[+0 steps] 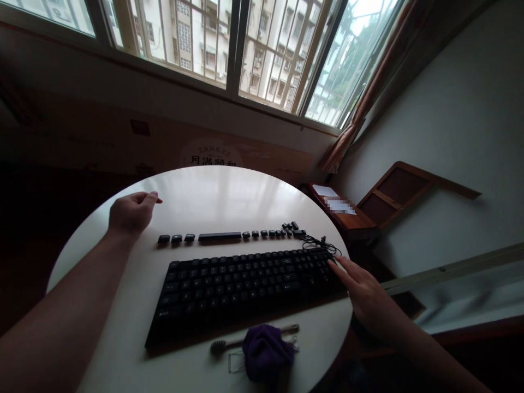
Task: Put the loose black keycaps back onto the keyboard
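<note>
A black keyboard [229, 289] lies at a slant on the white round table [196, 191]; its lower rows look dark, without visible keycaps. At its right end, my right hand [360, 289] grips the edge, fingers over the upper right corner. My left hand [131, 214] is closed above the table's left side, thumb against the fingers; whatever is in it is hidden. Behind the keyboard runs a row of loose black keycaps, among them a long space bar [220, 236]. A coiled cable [321, 243] lies by the upper right corner.
Near the front edge lie a bunched purple cloth [267, 352], a dark-bristled brush [219, 346] and a thin wire tool [234, 362]. To the right stands a wooden chair [347, 218] with papers on it. Barred windows [233, 49] and a curtain [347, 139] are beyond.
</note>
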Demonstrator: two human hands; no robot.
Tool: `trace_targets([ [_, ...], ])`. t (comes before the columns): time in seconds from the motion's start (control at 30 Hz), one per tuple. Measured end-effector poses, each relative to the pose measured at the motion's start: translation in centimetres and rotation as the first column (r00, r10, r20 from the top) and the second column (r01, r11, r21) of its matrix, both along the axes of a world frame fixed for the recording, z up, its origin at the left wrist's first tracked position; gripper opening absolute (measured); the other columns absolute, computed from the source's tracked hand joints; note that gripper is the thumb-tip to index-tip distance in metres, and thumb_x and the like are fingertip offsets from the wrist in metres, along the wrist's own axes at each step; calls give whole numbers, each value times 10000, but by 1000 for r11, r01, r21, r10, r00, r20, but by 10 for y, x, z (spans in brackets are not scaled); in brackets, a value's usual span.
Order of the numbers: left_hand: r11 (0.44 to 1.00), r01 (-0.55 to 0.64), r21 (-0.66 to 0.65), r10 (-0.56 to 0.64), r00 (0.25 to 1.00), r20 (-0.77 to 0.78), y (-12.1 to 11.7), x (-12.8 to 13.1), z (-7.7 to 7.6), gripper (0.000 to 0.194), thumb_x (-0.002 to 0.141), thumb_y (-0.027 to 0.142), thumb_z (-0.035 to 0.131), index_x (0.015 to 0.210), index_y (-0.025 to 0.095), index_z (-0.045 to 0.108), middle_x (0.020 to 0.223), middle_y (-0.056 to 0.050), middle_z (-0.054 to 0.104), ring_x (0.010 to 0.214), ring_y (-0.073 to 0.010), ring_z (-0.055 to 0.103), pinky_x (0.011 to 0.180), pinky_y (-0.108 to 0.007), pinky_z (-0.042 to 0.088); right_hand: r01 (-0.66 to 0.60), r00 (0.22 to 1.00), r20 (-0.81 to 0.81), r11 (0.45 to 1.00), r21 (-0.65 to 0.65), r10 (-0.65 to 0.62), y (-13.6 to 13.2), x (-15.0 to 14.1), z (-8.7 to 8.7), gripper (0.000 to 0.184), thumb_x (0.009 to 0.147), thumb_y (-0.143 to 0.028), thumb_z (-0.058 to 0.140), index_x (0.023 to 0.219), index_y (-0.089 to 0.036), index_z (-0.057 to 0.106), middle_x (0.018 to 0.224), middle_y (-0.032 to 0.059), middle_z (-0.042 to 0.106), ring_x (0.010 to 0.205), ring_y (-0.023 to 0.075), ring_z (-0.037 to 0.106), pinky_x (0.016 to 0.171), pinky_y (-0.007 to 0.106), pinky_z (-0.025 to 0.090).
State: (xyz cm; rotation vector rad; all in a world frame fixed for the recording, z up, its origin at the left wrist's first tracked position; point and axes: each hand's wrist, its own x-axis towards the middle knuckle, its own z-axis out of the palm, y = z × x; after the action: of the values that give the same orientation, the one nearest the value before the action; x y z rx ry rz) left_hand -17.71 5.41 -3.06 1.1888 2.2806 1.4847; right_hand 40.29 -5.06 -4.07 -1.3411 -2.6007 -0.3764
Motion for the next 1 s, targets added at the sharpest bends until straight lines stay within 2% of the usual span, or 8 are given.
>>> trace_targets([
  [0.17, 1000, 6, 10, -6, 1000, 7, -2, 3, 2, 288, 825, 398, 588, 835, 169, 762, 604, 27, 589, 650, -174, 519, 633, -279, 399, -33, 999, -28, 998, -50, 31, 1, -5, 1, 762, 671, 35, 459, 1295, -339, 687, 1522, 51, 511, 1408, 313, 474, 1097, 543, 490],
  [0.33, 1000, 11, 17, -11, 1000, 4, -1, 2, 1, 271, 817, 386, 600, 831, 170, 763, 639, 16, 620, 714, -191, 564, 674, -285, 419, -39, 999, 7, 997, -64, 40, 8, -7, 7, 651, 706, 7, 475, 1209, -308, 743, 1473, 78, 562, 1378, 344, 503, 1072, 584, 489],
  [0.47, 999, 23, 31, -23, 1000, -5, 2, -2, -3, 269, 826, 377, 599, 845, 167, 767, 761, -2, 683, 784, -197, 587, 724, -289, 432, -5, 995, 103, 992, -122, 18, 11, -2, 10, 662, 727, -14, 501, 1243, -368, 715, 1468, 67, 569, 1378, 376, 496, 1066, 665, 437],
  [0.57, 999, 35, 33, -34, 999, -9, 3, -3, -3, 283, 836, 383, 595, 857, 162, 770, 747, 0, 672, 776, -191, 583, 728, -287, 432, 9, 986, 169, 986, -168, 19, 15, -4, 21, 692, 707, -1, 513, 1210, -429, 719, 1456, 31, 582, 1390, 394, 475, 1054, 697, 411],
  [0.63, 999, 39, 35, -39, 999, -9, 2, -3, -3, 294, 841, 391, 589, 854, 158, 769, 728, 1, 660, 769, -189, 582, 726, -285, 432, -9, 988, 152, 990, -141, 31, 24, -9, 32, 623, 734, -22, 535, 1170, -418, 740, 1470, 25, 569, 1407, 394, 452, 1079, 697, 380],
  [0.8, 998, 36, 43, -36, 999, -15, 0, -3, -4, 317, 828, 416, 576, 828, 161, 764, 655, 6, 635, 722, -193, 583, 722, -291, 434, -124, 992, -21, 991, -42, 123, 74, -39, 62, 377, 883, -163, 568, 1157, -346, 753, 1398, 40, 628, 1377, 352, 489, 1107, 617, 403],
  [0.9, 998, 29, 52, -28, 999, -22, 1, -3, -5, 337, 826, 445, 558, 801, 173, 757, 628, 2, 628, 718, -205, 594, 715, -299, 433, -141, 985, -117, 984, -112, 128, 118, -65, 68, 305, 916, -227, 571, 1144, -306, 759, 1348, 55, 659, 1346, 311, 526, 1134, 550, 406],
  [1.0, 997, 34, 64, -33, 999, -21, 1, -4, -5, 331, 818, 447, 556, 786, 182, 752, 640, -4, 642, 739, -212, 611, 717, -301, 435, -108, 987, -139, 976, -190, 82, 158, -89, 64, 270, 905, -240, 596, 1098, -289, 777, 1312, 61, 676, 1283, 273, 582, 1121, 477, 440],
])
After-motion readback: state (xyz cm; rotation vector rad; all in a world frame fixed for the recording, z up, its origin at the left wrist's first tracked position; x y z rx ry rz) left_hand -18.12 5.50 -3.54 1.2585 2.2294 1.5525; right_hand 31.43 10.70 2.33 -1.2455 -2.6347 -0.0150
